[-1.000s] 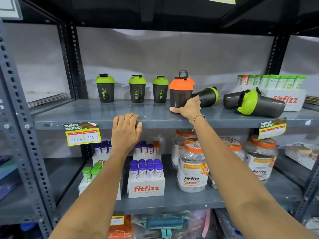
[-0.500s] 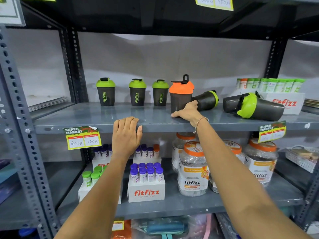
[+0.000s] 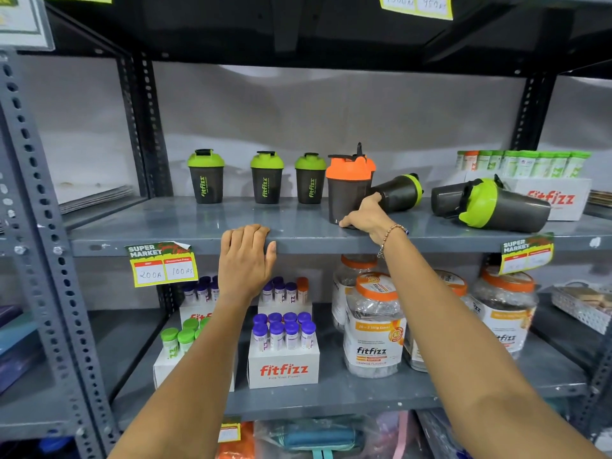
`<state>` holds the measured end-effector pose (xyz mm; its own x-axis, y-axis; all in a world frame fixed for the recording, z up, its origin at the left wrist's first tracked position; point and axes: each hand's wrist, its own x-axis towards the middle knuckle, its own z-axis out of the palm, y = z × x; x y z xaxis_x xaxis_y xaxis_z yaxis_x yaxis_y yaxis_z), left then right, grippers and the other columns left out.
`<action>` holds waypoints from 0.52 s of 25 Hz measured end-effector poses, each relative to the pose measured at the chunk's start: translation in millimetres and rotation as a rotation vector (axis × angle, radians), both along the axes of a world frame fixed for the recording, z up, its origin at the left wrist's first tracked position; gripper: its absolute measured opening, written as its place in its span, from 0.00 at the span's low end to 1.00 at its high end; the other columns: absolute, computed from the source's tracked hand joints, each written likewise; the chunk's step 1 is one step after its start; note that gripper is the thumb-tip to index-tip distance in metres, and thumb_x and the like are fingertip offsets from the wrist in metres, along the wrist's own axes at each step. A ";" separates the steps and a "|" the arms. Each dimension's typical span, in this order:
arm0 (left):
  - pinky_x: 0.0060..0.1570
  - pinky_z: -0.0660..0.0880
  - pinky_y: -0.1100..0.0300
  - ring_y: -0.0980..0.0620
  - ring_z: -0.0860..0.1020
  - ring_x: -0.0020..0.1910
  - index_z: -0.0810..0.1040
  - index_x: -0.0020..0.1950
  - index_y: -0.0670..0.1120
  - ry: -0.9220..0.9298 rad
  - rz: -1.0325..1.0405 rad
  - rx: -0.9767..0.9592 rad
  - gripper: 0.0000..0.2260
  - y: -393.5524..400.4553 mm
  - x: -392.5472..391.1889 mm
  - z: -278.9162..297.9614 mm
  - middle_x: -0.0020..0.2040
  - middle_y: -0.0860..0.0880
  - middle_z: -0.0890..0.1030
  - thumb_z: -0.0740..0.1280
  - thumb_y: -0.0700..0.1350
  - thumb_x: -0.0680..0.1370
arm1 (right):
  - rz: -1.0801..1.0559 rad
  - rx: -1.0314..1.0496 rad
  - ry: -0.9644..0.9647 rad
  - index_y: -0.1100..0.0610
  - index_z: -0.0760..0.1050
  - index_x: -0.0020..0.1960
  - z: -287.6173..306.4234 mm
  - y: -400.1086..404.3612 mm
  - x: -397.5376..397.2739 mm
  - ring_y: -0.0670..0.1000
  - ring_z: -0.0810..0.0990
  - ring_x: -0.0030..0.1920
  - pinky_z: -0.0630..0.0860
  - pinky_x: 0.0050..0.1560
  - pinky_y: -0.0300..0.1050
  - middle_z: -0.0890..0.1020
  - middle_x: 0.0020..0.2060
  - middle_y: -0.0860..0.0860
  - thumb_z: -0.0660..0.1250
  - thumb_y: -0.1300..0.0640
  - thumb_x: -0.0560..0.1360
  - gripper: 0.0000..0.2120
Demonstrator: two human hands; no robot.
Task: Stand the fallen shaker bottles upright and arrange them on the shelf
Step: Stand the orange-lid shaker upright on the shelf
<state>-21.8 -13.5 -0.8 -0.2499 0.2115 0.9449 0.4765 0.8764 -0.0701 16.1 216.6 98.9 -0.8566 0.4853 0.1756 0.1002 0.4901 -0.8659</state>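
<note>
Three small green-lidded shakers (image 3: 267, 178) stand upright at the back of the grey shelf (image 3: 185, 226). An orange-lidded shaker (image 3: 347, 183) stands upright right of them. My right hand (image 3: 366, 213) wraps its lower right side, thumb at the base in front. Just behind the hand, a green-lidded shaker (image 3: 399, 192) lies on its side, lid to the right. Further right lie two more fallen shakers: a large one (image 3: 506, 208) with a green lid and a dark one (image 3: 445, 202) behind it. My left hand (image 3: 246, 256) rests on the shelf's front edge, holding nothing.
A white fitfizz box (image 3: 549, 193) of green-capped tubes stands at the shelf's right end. Price tags (image 3: 162, 265) hang on the front edge. The shelf below holds tube boxes (image 3: 283, 359) and orange-lidded jars (image 3: 374, 329). Steel uprights (image 3: 33, 226) frame the bay.
My right hand has slid from the front of the orange-lidded shaker's base round to its right side. The shaker stays upright. My left hand has not moved on the shelf edge.
</note>
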 end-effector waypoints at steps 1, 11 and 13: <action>0.54 0.65 0.51 0.43 0.76 0.47 0.78 0.54 0.40 0.006 -0.001 0.001 0.18 -0.3 -0.2 0.2 0.51 0.42 0.80 0.54 0.50 0.81 | -0.024 0.010 0.015 0.65 0.43 0.74 -0.5 -1.4 -0.8 0.59 0.69 0.67 0.69 0.65 0.51 0.70 0.66 0.60 0.75 0.63 0.67 0.49; 0.54 0.64 0.52 0.44 0.76 0.48 0.78 0.54 0.40 -0.003 0.012 -0.008 0.18 -0.5 0.5 -0.1 0.51 0.43 0.80 0.54 0.50 0.80 | -0.035 -0.009 0.025 0.64 0.48 0.71 0.1 0.9 3.4 0.57 0.71 0.66 0.69 0.62 0.48 0.72 0.65 0.58 0.74 0.64 0.70 0.42; 0.54 0.64 0.52 0.44 0.76 0.48 0.78 0.54 0.40 -0.016 0.018 -0.016 0.18 -1.8 0.6 -0.1 0.51 0.43 0.80 0.54 0.51 0.80 | -0.098 0.039 0.051 0.62 0.52 0.69 -2.4 -1.1 0.3 0.59 0.73 0.65 0.70 0.65 0.52 0.73 0.64 0.58 0.77 0.59 0.67 0.42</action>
<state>-21.2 -15.3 -0.9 -0.2692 0.2223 0.9371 0.4621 0.8835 -0.0769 16.4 215.4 96.5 -0.7947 0.5584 0.2380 0.1058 0.5135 -0.8515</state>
